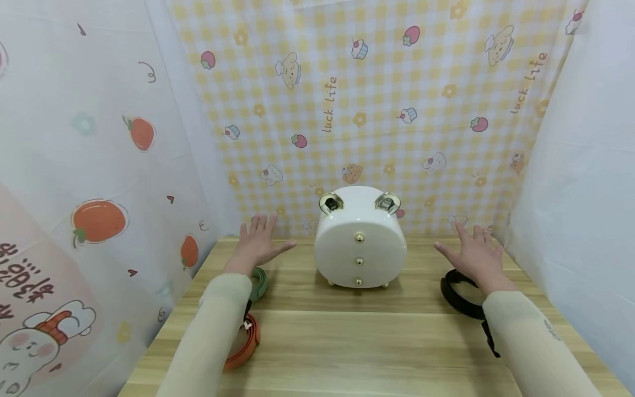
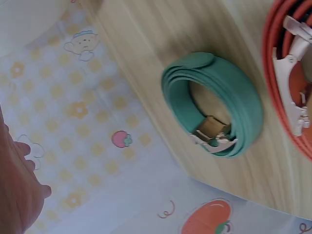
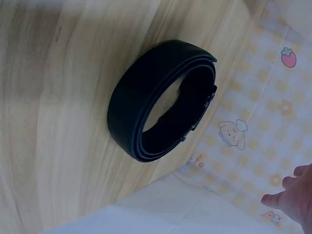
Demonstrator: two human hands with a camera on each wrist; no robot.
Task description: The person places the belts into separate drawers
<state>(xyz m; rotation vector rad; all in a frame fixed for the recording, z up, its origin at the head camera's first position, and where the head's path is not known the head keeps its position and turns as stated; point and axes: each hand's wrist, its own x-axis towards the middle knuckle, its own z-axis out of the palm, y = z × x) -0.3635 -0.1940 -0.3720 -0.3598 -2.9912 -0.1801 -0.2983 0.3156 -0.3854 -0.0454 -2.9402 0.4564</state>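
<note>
My left hand (image 1: 258, 242) is held out with fingers spread, above the left back part of the table, holding nothing. Under its wrist lies a coiled green belt (image 2: 239, 100), its metal buckle showing in the left wrist view. Nearer to me is a coiled red-orange belt (image 1: 250, 344), partly covered by the left sleeve. On the other side my right hand (image 1: 476, 256) is spread too, with nothing in it. Below it sits a coiled black belt (image 3: 131, 92), partly behind the right hand and forearm in the head view. Between both hands stands a glossy white rounded box (image 1: 359, 220).
Two gold-rimmed ear-like parts top the white box, and gold knobs (image 1: 359, 261) run down its front. The wood-grain table (image 1: 367, 347) meets a yellow checked curtain (image 1: 362, 110) at the back. White cloth walls (image 1: 580, 182) close in both sides.
</note>
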